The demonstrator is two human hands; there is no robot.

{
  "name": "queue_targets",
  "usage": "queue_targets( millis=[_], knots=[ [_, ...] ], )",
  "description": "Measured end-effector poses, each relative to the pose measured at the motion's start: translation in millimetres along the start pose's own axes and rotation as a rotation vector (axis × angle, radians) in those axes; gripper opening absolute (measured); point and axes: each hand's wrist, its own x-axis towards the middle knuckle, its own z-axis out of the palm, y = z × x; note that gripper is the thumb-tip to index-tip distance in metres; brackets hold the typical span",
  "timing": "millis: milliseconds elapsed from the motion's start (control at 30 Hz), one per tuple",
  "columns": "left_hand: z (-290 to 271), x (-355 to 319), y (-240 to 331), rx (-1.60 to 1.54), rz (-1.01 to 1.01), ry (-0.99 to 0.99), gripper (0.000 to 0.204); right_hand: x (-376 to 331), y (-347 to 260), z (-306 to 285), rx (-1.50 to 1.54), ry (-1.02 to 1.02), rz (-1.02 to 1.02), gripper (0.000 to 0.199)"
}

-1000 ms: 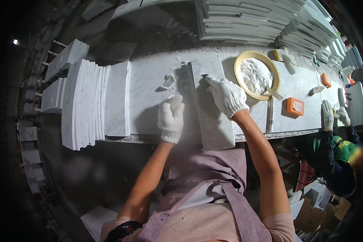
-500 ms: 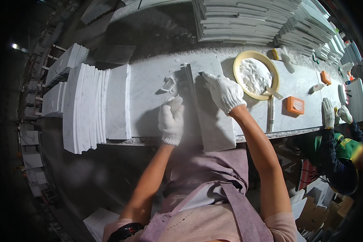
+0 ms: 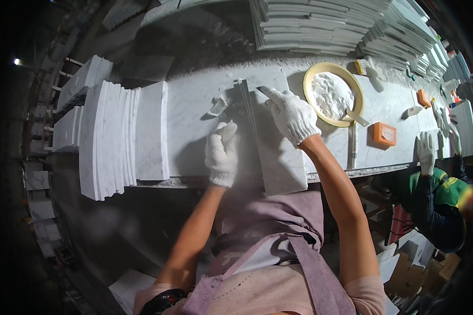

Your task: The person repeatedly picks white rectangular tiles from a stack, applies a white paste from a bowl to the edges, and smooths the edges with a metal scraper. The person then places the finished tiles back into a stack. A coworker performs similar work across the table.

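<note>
Stacked pale stone slabs (image 3: 315, 26) rise past the far edge of the table (image 3: 194, 89), and from my remote seat I see a dim, cluttered workshop around them. On the table, a long grey-white slab (image 3: 284, 168) lies lengthwise away from the wearer, its near end jutting past the front edge, with thin edges of other pieces showing along its left side. My feed puts the right hand (image 3: 294, 118), gloved, over its far half, fingers wrapped around a small dark-tipped tool (image 3: 260, 89). Left of the slab, the gloved left hand (image 3: 222, 155) is loosely curled near the front edge; I cannot tell whether it holds anything. Broken white scraps (image 3: 217, 106) lie beyond it. Toward the far edge, right of the slab, stands a yellow bowl (image 3: 306, 94) of white paste (image 3: 330, 94).

I judge the slab heavy for its thickness, stiff and brittle, its corners apt to chip (dusty knit gloves may slip on a smooth face). I would take it by both long edges, well in from the ends, using the overhang to get fingers underneath.
</note>
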Motion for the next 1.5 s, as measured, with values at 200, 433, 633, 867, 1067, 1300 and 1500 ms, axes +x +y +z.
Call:
queue_targets(
  millis=[200, 433, 633, 867, 1067, 1300, 1500],
  knots=[
    [1, 0, 1, 0.016, -0.026, 0.014, 0.029, -19, 5, -5, -0.059, -0.155, 0.005, 0.038],
    [1, -1, 0, -0.012, -0.045, 0.002, 0.030, -17, 10, -5, 0.011, -0.031, 0.033, 0.037],
    [0, 1, -3, 0.034, 0.083, 0.024, 0.030, 7, -3, -11, -0.058, -0.115, -0.028, 0.037],
    [5, -3, -11, 0.101, 0.011, 0.036, 0.035, -27, 10, -17, 0.053, -0.154, -0.020, 0.023],
    [6, -14, -26, 0.023, -0.104, 0.027, 0.038, -71, 14, -14, 0.108, 0.085, 0.029, 0.062],
    [9, -11, -40, 0.017, -0.119, -0.031, 0.051, -93, 17, 11, 0.535, 0.146, 0.141, 0.059],
    [16, -11, -44, 0.128, -0.195, 0.004, 0.070, -99, 25, 28, 0.600, 0.216, 0.174, 0.051]
  ],
)
